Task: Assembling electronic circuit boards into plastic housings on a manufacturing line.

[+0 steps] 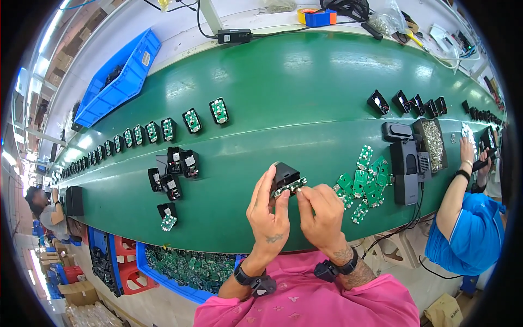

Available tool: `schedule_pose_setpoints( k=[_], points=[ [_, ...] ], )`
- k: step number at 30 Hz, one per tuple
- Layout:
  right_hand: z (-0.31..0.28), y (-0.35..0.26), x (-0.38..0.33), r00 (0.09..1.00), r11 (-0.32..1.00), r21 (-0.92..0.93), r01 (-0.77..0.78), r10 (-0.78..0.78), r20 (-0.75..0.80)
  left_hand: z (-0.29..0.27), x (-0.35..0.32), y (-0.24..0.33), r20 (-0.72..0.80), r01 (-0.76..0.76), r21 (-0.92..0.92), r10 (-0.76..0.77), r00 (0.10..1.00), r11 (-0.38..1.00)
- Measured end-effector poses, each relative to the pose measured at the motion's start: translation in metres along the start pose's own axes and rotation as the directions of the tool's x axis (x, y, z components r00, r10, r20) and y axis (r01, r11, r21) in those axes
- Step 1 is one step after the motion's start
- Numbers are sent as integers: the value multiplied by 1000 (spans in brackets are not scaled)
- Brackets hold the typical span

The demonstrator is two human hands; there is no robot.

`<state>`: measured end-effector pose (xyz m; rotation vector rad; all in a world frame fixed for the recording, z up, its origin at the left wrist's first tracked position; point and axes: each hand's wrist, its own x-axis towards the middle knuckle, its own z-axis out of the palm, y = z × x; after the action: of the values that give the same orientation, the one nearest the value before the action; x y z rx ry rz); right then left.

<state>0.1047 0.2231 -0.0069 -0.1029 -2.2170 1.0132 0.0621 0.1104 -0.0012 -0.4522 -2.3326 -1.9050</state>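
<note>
In front of me my left hand (266, 210) is closed round a black plastic housing (285, 173), which is tilted toward me. A small green circuit board (292, 187) sits at the housing's near side, partly covered by my fingers. My right hand (322, 211) pinches at the board's near right edge, and the fingertips hide exactly what they grip. Just right of my right hand lies a loose pile of green circuit boards (360, 184). Off to the left is a cluster of black housings (173, 170). Nearer me, one more housing (166, 209) has a board hanging at its opening.
A long row of housings with boards (168, 129) runs far left. Empty-looking housings (378, 102) stand far right, beyond a grey device (405, 171) and a box of small metal parts (434, 143). Blue crates (143, 261) flank the green table (261, 76). A co-worker (463, 229) sits right.
</note>
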Motion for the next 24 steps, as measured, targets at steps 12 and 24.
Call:
schedule_pose_setpoints(
  k=[12, 24],
  points=[
    [-14, 5, 28, 947, 974, 225, -37, -38, 318, -16, 3, 1, 91, -116, 178, 101, 991, 977],
    [-20, 3, 34, 905, 974, 197, -114, 20, 426, -21, 7, 5, 176, -333, 326, 289, 941, 885]
  ],
)
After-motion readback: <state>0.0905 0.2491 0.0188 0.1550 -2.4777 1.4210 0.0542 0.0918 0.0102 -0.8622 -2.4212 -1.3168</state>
